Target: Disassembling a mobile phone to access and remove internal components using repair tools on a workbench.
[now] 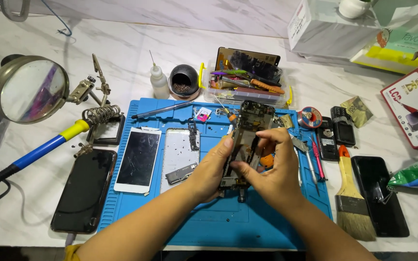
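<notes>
Gripping the opened phone frame (pixel 247 140) – left hand (pixel 211 169) and right hand (pixel 272 166), fingers clamped, its lower half hidden.

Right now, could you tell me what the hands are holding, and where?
Both grip an opened dark phone body: left hand on its left edge, right hand on its right.

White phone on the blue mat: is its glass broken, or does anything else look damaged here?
Yes. The white phone lies face up on the blue mat with fine cracks across its dark screen and a chipped top edge. Beside it lies a bare back shell, and both hands hold an opened phone with its insides exposed.
</notes>
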